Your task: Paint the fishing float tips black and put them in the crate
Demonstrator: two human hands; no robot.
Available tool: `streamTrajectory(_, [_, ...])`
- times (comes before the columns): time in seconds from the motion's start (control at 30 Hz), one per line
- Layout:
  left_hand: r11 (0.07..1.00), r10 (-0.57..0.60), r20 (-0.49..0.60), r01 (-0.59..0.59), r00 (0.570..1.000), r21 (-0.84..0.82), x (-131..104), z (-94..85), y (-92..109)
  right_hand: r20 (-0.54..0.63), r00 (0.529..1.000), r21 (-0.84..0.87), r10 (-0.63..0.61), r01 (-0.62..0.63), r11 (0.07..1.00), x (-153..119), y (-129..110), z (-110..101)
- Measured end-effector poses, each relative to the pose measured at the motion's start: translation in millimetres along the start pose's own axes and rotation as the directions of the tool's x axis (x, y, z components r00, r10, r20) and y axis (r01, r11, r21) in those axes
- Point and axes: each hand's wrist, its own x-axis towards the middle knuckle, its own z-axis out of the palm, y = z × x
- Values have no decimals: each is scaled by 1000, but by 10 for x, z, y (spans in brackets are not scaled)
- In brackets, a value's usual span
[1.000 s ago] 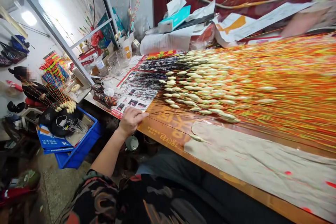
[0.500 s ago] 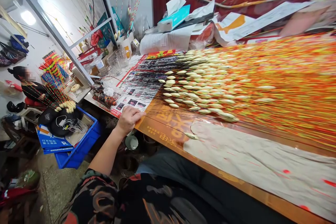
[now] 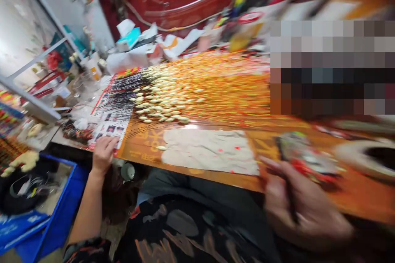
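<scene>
My left hand (image 3: 104,154) is closed at the table's left front edge, its fingers pinching the thin dark stem end of a fishing float. That float's pale body (image 3: 161,148) lies over the left end of a beige cloth (image 3: 206,150) marked with red spots. Behind the cloth spreads a dense row of fishing floats (image 3: 166,100), with cream bodies, dark stems on the left and orange-yellow tips on the right. At the lower right, my right hand (image 3: 304,209) is closed around a slim dark stick, too blurred to name.
Right of the cloth lies a blurred heap of small red and grey items (image 3: 308,156), beside a roll of tape (image 3: 367,158). A tissue box (image 3: 129,39) and papers stand at the back. A blue crate (image 3: 58,209) is at the lower left.
The view has swung right, bringing my right hand, the tape roll and the right part of the table into sight. My left hand still grips the float's stem.
</scene>
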Motion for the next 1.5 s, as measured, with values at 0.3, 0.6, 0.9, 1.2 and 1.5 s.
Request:
streamTrajectory(0.3, [940, 316, -55, -320, 947, -119, 706, 327, 970, -275, 960, -18, 40, -47, 999, 97, -190, 66])
streamTrajectory(0.6, [859, 443, -174, -472, 879, -198, 1377, 712, 1999, -229, 970, 118, 87, -61, 991, 234, -237, -85])
streamTrajectory(0.9, [874, 391, -173, -423, 904, -239, 1391, 885, 2012, -417, 890, 7, 188, -203, 979, 111, 44, -682])
streamTrajectory(1.2, [867, 380, -174, -416, 908, -276, 1395, 915, 1997, -442, 836, -151, 324, -426, 892, 341, 516, -1142])
streamTrajectory(1.5, [868, 367, -170, -402, 915, -291, 1388, 928, 2001, -357, 881, -218, 309, -400, 890, 501, 682, -1102])
